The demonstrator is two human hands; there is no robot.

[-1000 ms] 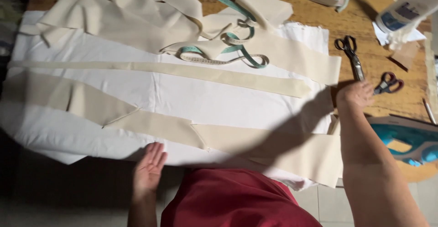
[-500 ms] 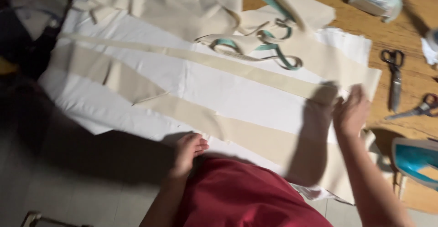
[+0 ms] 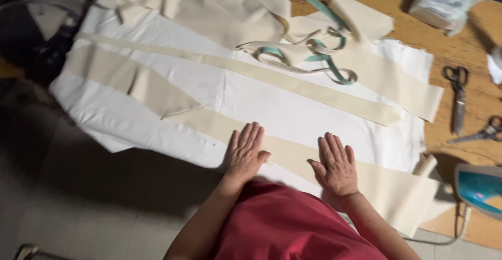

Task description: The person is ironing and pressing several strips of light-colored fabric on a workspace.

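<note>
Both hands flat, fingers spread, gripping nothing. Left hand (image 3: 244,153) and right hand (image 3: 335,165) press palm-down on a wide cream fabric strip (image 3: 293,158) lying along the near edge of the bench (image 3: 460,45), on top of a white cloth (image 3: 261,100). A narrower cream strip (image 3: 293,82) lies further in. Teal tape (image 3: 324,58) is coiled near the far edge. Two scissors (image 3: 459,100) and a blue iron (image 3: 478,187) sit at the right edge.
</note>
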